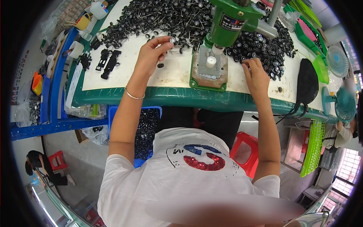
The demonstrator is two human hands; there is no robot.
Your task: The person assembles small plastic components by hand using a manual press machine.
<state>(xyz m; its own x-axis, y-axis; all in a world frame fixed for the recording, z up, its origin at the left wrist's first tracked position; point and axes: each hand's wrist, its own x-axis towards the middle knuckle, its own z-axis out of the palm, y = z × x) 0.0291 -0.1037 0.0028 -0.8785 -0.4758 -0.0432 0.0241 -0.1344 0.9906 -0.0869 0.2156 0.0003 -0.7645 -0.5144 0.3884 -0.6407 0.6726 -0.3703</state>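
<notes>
The left hand's thumb and index finger are pinched together on a silver wheel (172, 39), with the other fingers curled in below. This left hand (148, 55) is above the white tabletop (174, 77), left of the press. A dark wheel (160, 65) shows just under its curled fingers; whether they touch it I cannot tell. The right hand (258, 78) is on the other side of the press, at the near edge of the wheel pile (261, 51). Its fingers are bent, the thumb and index tips close together; whether anything is between them I cannot tell.

Between the hands stands the green press (223, 28), with a white round seat (211, 61) on its base plate. Beyond the left hand spreads a heap of axles (159, 17) with black wheels on them. To its left lie black chassis (110, 65), and a loose wheel (280, 89) sits near the right wrist. Farther right are a black pouch-like thing (307, 81) and a green tray (302, 32). Below the table edge, a blue bin (112, 117) holds small dark parts. A red stool (245, 153) stands on the floor to the right.
</notes>
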